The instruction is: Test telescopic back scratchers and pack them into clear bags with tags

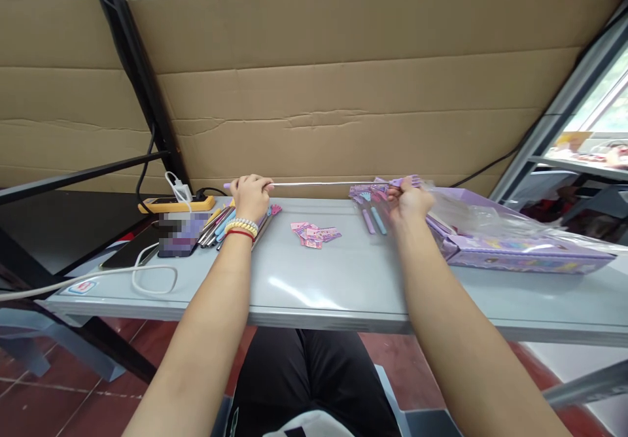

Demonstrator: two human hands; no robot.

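Observation:
My left hand (251, 195) is closed round the purple handle end of a thin silver telescopic rod (324, 183) drawn out level above the grey table (353, 280). My right hand (408, 200) is closed on the rod's other end, which carries a small purple hand-shaped tip (411, 180). Bead and red bracelets circle my left wrist. Under my left hand lies a pile of several similar rods (223, 224) with coloured handles. Beside my right hand lie more purple and blue pieces (370, 211) in clear wrapping.
Small pink cards (314, 234) lie between my hands. A purple box (515, 247) with crinkled clear plastic bags sits at the right. At the left are a phone (130, 251), a white cable (152, 280) and a yellow power strip (171, 205). A cardboard wall stands behind.

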